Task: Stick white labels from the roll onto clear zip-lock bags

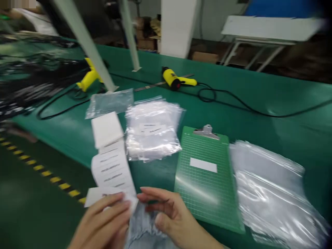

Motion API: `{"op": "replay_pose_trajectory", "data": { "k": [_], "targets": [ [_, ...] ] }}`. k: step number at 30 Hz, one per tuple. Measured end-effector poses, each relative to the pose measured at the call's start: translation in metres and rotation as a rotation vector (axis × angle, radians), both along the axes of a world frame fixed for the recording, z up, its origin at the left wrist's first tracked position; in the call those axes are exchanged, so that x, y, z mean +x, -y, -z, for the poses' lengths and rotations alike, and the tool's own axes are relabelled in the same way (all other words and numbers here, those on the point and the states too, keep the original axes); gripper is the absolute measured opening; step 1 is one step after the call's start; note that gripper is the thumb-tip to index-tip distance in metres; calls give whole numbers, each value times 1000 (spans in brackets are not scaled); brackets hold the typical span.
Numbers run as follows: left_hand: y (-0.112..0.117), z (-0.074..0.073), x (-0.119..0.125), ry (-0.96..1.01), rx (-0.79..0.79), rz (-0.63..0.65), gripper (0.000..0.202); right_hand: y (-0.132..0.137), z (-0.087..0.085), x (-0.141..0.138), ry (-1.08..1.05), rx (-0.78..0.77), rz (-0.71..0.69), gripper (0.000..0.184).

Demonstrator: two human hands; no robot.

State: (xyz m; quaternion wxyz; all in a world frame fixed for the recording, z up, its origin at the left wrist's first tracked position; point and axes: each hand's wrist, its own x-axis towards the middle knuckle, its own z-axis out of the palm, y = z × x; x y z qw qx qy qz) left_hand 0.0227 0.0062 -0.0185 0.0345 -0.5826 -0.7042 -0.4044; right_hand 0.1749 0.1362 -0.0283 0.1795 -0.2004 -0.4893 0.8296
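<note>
A strip of white printed labels (110,169) hangs over the table's near edge, running down from a folded white stack (107,129). My left hand (105,219) closes on the lower end of this strip, its fingers over the paper and its thumb hidden. A loose white flap pokes out to the left of it. Beside the strip's right edge is my right hand (177,214), fingers curved and thumb apart, with nothing visible between them. Its fingertips are close to the paper; whether they touch it I cannot tell. A green clipboard (204,186) with one white label lies to the right.
Transparent plastic bags (153,138) with printed labels are piled mid-table. More transparent bags (272,193) lie at right, another bag (110,103) behind the label stack. A yellow heat gun (172,79) trails its cord rightward. Black cables (38,79) crowd the left; posts (88,45) rise behind.
</note>
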Motion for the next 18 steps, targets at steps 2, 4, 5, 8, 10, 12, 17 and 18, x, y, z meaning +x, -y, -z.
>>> {"op": "replay_pose_trajectory", "data": {
  "k": [2, 4, 5, 8, 10, 12, 17, 18],
  "targets": [
    [-39, 10, 25, -150, 33, 169, 24, -8, -5, 12, -6, -120, 141, 43],
    [-72, 19, 46, -165, 27, 204, 17, -18, -3, 28, 78, -149, 351, 33],
    [-85, 24, 54, -110, 30, 196, 24, -24, 0, 38, 114, -132, 450, 29],
    [-114, 32, 64, 234, -79, 265, 54, -36, 7, 75, 187, 53, 621, 23],
    [-130, 33, 70, 480, -288, 383, 35, -43, 8, 101, 312, 224, 654, 21],
    [-146, 30, 83, 606, -465, 442, 16, -48, 9, 126, 477, 350, 683, 23],
    [-184, 30, 132, 583, -516, 570, 18, -62, 21, 174, 582, 210, 901, 30],
    [-191, 32, 140, 571, -530, 611, 19, -65, 24, 184, 570, 160, 923, 30]
  ]
}}
